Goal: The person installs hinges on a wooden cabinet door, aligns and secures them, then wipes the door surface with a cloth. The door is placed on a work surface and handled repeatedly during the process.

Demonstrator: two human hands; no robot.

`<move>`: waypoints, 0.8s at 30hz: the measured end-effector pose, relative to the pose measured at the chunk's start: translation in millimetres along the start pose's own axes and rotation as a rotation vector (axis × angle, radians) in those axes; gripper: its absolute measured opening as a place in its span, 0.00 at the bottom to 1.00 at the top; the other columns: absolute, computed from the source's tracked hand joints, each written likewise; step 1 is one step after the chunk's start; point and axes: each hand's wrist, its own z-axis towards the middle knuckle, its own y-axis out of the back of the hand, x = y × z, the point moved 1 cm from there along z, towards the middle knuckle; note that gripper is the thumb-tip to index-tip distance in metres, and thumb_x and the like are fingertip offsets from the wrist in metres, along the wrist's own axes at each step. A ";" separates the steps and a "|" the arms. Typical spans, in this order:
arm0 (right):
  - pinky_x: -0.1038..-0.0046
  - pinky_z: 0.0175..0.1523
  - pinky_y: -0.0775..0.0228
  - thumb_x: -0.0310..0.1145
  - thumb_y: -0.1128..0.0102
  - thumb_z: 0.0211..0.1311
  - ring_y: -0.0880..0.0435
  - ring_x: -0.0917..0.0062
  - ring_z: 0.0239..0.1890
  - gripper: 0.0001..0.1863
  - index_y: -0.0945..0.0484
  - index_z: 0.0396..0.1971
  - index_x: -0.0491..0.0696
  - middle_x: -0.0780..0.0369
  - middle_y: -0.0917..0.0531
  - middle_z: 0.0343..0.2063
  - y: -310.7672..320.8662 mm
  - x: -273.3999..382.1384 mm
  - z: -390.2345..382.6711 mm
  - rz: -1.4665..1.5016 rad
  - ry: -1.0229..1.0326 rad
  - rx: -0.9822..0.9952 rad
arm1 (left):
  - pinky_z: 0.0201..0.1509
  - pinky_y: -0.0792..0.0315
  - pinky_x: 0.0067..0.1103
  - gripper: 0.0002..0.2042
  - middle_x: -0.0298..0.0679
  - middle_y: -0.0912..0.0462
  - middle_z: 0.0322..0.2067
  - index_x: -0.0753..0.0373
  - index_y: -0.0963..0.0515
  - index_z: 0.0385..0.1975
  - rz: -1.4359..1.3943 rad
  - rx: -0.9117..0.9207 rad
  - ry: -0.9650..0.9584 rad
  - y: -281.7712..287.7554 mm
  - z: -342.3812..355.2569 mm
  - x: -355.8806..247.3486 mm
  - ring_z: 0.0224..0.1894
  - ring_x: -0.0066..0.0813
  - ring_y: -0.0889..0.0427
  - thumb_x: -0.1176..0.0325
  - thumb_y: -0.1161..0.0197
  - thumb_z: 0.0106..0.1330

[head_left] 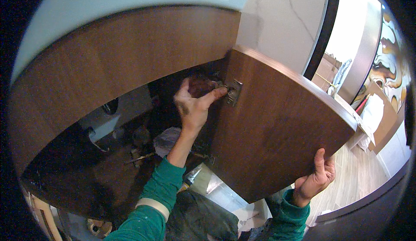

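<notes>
From the head camera, a dark wood cabinet door stands swung open at the right of a cabinet opening, its inner face toward the camera and its long axis running from the hinge side at upper left down to the free corner at lower right. The left hand reaches up into the opening, thumb and forefinger pinched nearly closed around a small dark handle of what looks like a screwdriver, whose tip points right into the metal hinge plate at the door's inner edge; the other fingers are curled. The right hand grips the door's lower outer edge, fingers wrapped behind the panel and thumb up on the near face, closed on the wood. Above, the cabinet's curved wood front panel hangs close over the left hand, leaving little room between panel and door. Inside the shadowed cabinet lie pipe fittings and a crumpled pale rag, near the left forearm. To the right of the door, light wood flooring lies open, with cardboard boxes farther off.
</notes>
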 end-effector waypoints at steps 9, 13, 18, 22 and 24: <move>0.72 0.54 0.29 0.29 0.38 0.62 0.19 0.70 0.46 0.20 0.26 0.52 0.35 0.54 0.18 0.46 -2.2 -12.0 -12.3 -0.119 0.035 0.032 | 0.40 0.26 0.22 0.14 0.37 0.15 0.27 0.66 0.20 0.28 0.054 -0.024 -0.013 3.2 1.4 18.1 0.30 0.24 0.19 0.70 0.22 0.44; 0.71 0.55 0.30 0.27 0.37 0.61 0.19 0.70 0.45 0.21 0.26 0.52 0.36 0.55 0.18 0.45 -2.9 -20.9 -10.7 -0.085 0.018 0.005 | 0.40 0.26 0.22 0.14 0.37 0.15 0.27 0.66 0.20 0.28 0.172 -0.037 -0.021 7.3 -3.7 23.1 0.31 0.24 0.18 0.70 0.22 0.44; 0.72 0.56 0.32 0.28 0.38 0.62 0.21 0.71 0.48 0.21 0.26 0.53 0.36 0.56 0.19 0.48 -0.2 -30.6 10.9 -0.107 -0.006 0.051 | 0.44 0.27 0.24 0.26 0.39 0.15 0.32 0.73 0.21 0.35 0.044 0.077 -0.015 7.3 6.5 14.2 0.33 0.29 0.20 0.58 0.21 0.42; 0.72 0.56 0.32 0.28 0.37 0.62 0.21 0.72 0.46 0.21 0.26 0.53 0.37 0.57 0.19 0.47 5.5 -34.4 16.4 -0.078 0.000 0.126 | 0.45 0.27 0.24 0.23 0.39 0.15 0.32 0.72 0.21 0.35 0.077 0.073 -0.022 7.2 2.9 13.0 0.33 0.27 0.20 0.61 0.22 0.45; 0.72 0.55 0.32 0.28 0.37 0.62 0.20 0.72 0.46 0.20 0.26 0.52 0.37 0.57 0.18 0.46 9.4 -32.8 15.6 -0.092 -0.010 0.083 | 0.45 0.27 0.23 0.23 0.38 0.15 0.31 0.72 0.21 0.35 0.071 0.084 -0.013 7.6 -2.9 14.5 0.33 0.27 0.20 0.61 0.22 0.46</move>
